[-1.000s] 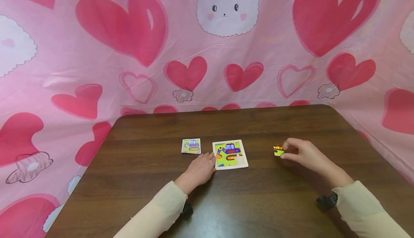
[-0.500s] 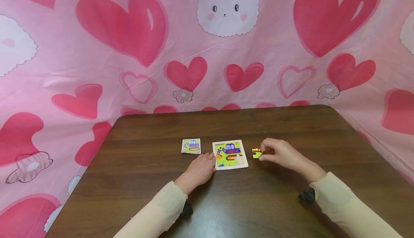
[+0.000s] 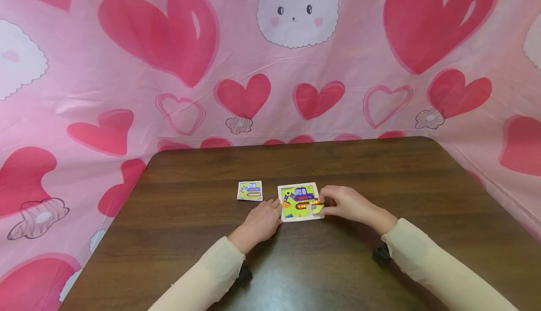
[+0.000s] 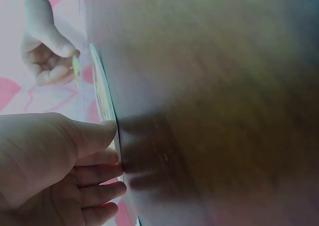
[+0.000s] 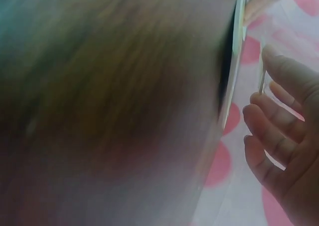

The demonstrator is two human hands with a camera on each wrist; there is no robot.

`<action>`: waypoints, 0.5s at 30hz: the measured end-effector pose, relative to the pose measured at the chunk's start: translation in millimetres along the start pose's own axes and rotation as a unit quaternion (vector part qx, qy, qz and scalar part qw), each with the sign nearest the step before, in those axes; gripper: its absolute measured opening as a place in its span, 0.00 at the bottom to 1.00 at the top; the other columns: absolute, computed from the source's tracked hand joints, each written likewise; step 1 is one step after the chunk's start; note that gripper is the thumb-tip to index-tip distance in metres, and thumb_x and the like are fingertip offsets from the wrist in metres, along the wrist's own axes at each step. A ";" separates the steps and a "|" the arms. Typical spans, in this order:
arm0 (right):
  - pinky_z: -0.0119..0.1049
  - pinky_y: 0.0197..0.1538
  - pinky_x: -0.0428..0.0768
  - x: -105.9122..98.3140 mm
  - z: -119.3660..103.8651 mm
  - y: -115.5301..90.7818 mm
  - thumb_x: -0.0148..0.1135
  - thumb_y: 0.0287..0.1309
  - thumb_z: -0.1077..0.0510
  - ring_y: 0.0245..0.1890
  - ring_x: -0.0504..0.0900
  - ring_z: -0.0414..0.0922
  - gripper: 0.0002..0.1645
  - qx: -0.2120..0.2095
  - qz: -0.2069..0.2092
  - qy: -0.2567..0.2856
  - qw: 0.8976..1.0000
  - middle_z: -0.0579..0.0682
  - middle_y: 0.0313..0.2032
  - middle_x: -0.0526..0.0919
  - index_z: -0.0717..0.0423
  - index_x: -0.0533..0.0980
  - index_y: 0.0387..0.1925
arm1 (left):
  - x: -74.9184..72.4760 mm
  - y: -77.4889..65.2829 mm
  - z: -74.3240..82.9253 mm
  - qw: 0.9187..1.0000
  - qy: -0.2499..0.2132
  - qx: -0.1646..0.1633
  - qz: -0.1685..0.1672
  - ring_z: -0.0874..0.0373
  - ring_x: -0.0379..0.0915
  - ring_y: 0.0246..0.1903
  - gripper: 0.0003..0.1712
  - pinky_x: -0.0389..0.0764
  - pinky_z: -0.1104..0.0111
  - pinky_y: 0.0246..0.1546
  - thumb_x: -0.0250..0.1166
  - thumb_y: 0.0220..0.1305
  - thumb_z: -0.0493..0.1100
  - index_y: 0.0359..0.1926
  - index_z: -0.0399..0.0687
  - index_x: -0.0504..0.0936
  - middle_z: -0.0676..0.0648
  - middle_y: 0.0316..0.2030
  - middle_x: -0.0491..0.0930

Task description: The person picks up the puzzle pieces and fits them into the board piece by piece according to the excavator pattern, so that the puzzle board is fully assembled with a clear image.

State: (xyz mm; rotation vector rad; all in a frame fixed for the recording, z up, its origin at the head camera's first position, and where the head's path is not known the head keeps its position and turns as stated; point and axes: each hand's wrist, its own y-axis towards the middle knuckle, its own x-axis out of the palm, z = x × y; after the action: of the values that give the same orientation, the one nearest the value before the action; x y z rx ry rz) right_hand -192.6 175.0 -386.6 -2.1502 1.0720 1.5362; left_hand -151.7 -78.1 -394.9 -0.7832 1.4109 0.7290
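My right hand (image 3: 352, 203) pinches a jigsaw piece (image 3: 315, 209) between thumb and fingertips, over the lower right part of a puzzle. That piece is yellow-green with an orange-and-red strip. The puzzle board (image 3: 302, 220) has a pale frame round a picture of a blue-purple excavator on green. In the left wrist view the piece (image 4: 76, 69) is raised above the board (image 4: 103, 94), seen edge-on. My left hand (image 3: 261, 219) rests at the board's left edge, its fingers fairly straight. From the right wrist, the piece (image 5: 262, 76) appears as a thin edge.
Left of the board lies a small picture card (image 3: 250, 191) with the same excavator. Everything lies on a dark brown wooden table (image 3: 211, 170). Behind it and along both sides hangs a pink cloth (image 3: 355, 62) printed with hearts and bunny heads.
My right hand has carried the jigsaw piece leftward from the right side of the table to over the board. The left hand, board and card have stayed put.
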 end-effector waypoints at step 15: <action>0.33 0.34 0.73 8.6 -5.7 11.6 0.71 0.45 0.52 0.29 0.71 0.40 0.21 0.025 -0.057 -0.033 0.998 0.45 0.35 0.78 0.56 0.81 0.42 | 0.3 -0.6 0.1 1.000 0.002 -0.001 0.002 0.47 0.67 0.56 0.24 0.65 0.60 0.57 0.59 0.63 0.45 0.56 0.35 0.73 0.40 0.56 0.72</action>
State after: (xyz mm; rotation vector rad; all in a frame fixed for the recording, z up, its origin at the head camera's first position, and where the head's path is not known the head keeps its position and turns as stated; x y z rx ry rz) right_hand -195.6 160.1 -390.1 -2.0737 0.9392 1.5027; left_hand -151.2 -78.4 -395.2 -0.7843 1.4154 0.7325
